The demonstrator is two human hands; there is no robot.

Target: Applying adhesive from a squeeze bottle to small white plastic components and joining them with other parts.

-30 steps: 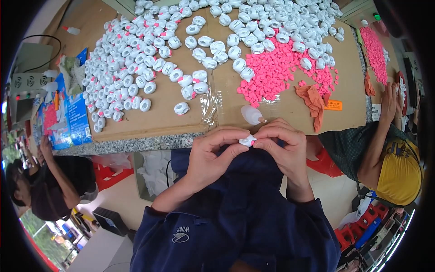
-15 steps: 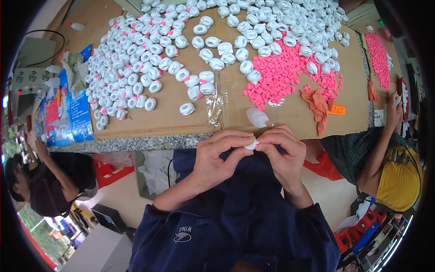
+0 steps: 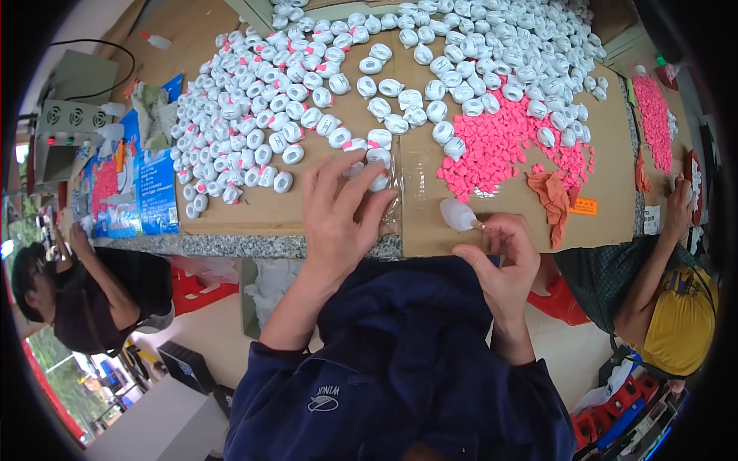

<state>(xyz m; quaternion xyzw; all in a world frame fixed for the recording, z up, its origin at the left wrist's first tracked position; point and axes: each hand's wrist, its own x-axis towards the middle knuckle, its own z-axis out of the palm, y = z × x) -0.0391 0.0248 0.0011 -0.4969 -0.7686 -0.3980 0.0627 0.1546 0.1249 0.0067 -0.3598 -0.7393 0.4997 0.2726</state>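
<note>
My left hand (image 3: 337, 219) curves round white rounded plastic piece (image 3: 377, 184), grip unclear. My right, half-open (image 3: 509, 261), beside translucent white squeeze bottle (image 3: 455, 213) lying on brown cardboard (image 3: 430, 240), long axis crosswise, nozzle rightward, contents unclear.

The left grip (image 3: 336, 211), fingers spread, reached over white pieces (image 3: 256, 139) on the cardboard-covered table (image 3: 269, 246); the right grip (image 3: 486, 244), fingers curled, was just beside a bottle (image 3: 455, 214). Beyond lay a pink heap (image 3: 484, 161), an orange cloth (image 3: 549, 198) near it. Co-workers (image 3: 680, 307) flanked both sides, whose touch on anything I couldn't make out.
</note>
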